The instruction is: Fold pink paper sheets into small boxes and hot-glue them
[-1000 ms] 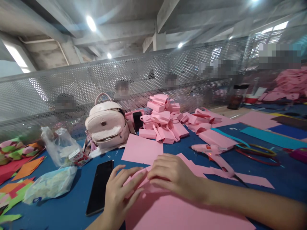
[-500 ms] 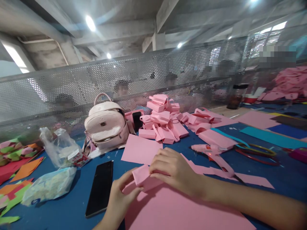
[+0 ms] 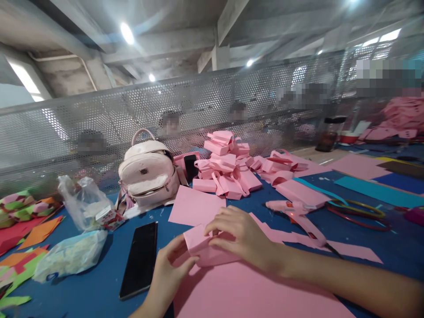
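Right in the lower middle of the frame, you have the folded pink paper piece (image 3: 212,249) between both hands! Your left hand (image 3: 174,267) grips its left end, fingers bent around it with the thumb along the near side, while your right hand (image 3: 240,238) pinches its top edge with curled fingers. The piece sits above the big pink sheet (image 3: 251,293) that fills the bottom of the frame; whether the two touch, you can't tell from here.

Just left of your left hand, the black phone (image 3: 139,260) lies flat on the blue tabletop (image 3: 109,265). To the right of your right hand, there's the pink glue gun (image 3: 300,216), a small orange-red light glowing on it, with pink paper strips beside it. Up at the centre, a heap of folded pink pieces (image 3: 228,165) piles high, and the pale backpack (image 3: 149,172) stands to its left. Over at the left, a clear plastic bag (image 3: 79,203) slumps near the backpack, with orange paper (image 3: 41,232) at the left edge. And on the right, coloured hoops (image 3: 359,212) rest beyond the glue gun!
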Tool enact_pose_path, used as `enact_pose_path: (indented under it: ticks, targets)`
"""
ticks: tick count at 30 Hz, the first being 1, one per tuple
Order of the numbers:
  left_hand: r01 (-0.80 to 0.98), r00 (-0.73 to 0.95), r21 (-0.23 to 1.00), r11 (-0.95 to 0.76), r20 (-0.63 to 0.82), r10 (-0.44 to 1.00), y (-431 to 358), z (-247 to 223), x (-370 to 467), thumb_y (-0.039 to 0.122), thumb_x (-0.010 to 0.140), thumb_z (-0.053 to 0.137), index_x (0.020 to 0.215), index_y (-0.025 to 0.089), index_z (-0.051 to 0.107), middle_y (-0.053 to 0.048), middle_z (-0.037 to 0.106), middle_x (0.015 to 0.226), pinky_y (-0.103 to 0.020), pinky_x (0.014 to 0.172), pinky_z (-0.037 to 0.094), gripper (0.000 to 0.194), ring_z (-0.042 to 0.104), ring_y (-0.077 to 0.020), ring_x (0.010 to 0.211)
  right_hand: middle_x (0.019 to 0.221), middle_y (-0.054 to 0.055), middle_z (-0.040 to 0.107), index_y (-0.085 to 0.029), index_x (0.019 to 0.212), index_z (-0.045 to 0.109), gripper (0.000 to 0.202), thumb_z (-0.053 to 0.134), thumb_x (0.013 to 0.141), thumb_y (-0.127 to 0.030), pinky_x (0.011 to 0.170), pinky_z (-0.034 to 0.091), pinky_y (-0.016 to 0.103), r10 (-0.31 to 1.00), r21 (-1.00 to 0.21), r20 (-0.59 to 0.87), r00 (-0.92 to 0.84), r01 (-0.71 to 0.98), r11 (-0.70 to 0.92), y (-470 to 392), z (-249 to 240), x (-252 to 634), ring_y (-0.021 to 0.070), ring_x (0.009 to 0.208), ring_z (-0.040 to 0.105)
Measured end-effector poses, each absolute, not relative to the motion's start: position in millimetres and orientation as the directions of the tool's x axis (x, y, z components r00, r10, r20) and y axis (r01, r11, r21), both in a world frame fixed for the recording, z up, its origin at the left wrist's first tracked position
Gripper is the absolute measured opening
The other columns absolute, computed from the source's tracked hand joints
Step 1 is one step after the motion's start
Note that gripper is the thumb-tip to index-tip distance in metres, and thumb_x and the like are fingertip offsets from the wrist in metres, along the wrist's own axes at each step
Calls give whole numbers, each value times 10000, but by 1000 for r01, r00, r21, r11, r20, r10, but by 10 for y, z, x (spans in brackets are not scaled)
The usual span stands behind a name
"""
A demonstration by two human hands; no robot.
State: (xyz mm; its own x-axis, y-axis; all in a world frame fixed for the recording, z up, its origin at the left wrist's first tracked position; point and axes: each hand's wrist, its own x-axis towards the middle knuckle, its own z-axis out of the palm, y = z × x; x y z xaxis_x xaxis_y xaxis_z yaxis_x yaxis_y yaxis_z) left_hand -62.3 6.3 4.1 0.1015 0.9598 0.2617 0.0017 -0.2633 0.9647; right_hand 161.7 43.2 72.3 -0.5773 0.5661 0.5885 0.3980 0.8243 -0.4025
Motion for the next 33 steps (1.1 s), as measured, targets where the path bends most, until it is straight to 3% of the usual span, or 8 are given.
enact_pose_path:
  ticks: [5, 15, 18, 21, 25, 29, 30, 33]
  targets:
    - [-55, 97, 971, -235, 239, 966, 75, -7, -611, 291, 731, 870, 1133, 187, 765, -132, 766, 1165, -371, 945, 593, 428, 733, -316, 1078, 819, -13, 716, -209, 913, 667, 105, 746, 846, -189, 736, 383, 280, 611, -433, 602, -514, 432, 791, 391, 757, 1602, 163, 748, 601]
    - [-63, 10, 963, -263, 264, 965, 132, -20, -646, 308, 716, 871, 1083, 164, 777, -136, 781, 1114, -369, 910, 615, 405, 752, -312, 1031, 747, 17, 755, -214, 829, 758, 361, 590, 989, -490, 708, 390, 298, 515, -429, 624, -588, 294, 854, 359, 768, 1602, 162, 701, 649]
    - [-40, 2, 959, -279, 279, 960, 136, -25, -651, 329, 709, 869, 1086, 146, 775, -152, 771, 1135, -400, 919, 614, 430, 747, -331, 1041, 776, 35, 761, -212, 922, 786, 403, 568, 981, -546, 694, 412, 299, 484, -398, 480, -732, 311, 863, 279, 937, 1631, 182, 719, 671]
    - [19, -4, 954, -299, 299, 954, 110, -16, -655, 343, 724, 855, 1097, 136, 772, -160, 768, 1139, -410, 919, 612, 434, 746, -336, 1042, 976, 42, 785, -246, 1210, 726, 350, 648, 954, -472, 792, 482, 296, 423, -449, 234, -875, 289, 845, 153, 1171, 1757, 209, 891, 709]
    - [196, 27, 912, -361, 363, 931, 62, 27, -670, 331, 761, 826, 1081, 161, 784, -133, 791, 1077, -384, 879, 624, 365, 765, -317, 984, 1274, 60, 715, -324, 1374, 627, 457, 687, 932, -424, 973, 516, 373, 547, -566, 102, -831, 404, 719, 4, 1255, 2186, 279, 1181, 661]
    - [318, 93, 839, -441, 435, 896, 40, 30, -701, 345, 792, 808, 1083, 197, 794, -108, 802, 1042, -364, 866, 627, 326, 774, -303, 953, 1226, 101, 714, -402, 1217, 714, 290, 640, 937, -409, 899, 560, 383, 772, -600, -27, -635, 628, 495, 11, 999, 2888, 293, 1093, 690]
    - [337, 105, 819, -464, 457, 883, 39, 15, -713, 343, 795, 808, 1093, 205, 792, -108, 799, 1057, -358, 863, 627, 329, 774, -302, 955, 1077, 113, 745, -361, 1023, 769, 184, 612, 946, -417, 832, 564, 374, 826, -595, -48, -562, 680, 428, 40, 925, 3070, 275, 967, 714]
    - [392, 130, 765, -511, 503, 854, 46, -47, -752, 325, 812, 796, 1146, 224, 779, -114, 779, 1132, -352, 881, 619, 349, 764, -304, 996, 649, 77, 658, -253, 628, 676, 382, 580, 926, -470, 600, 482, 347, 969, -546, 62, -240, 805, 234, 145, 757, 3504, 208, 620, 634]
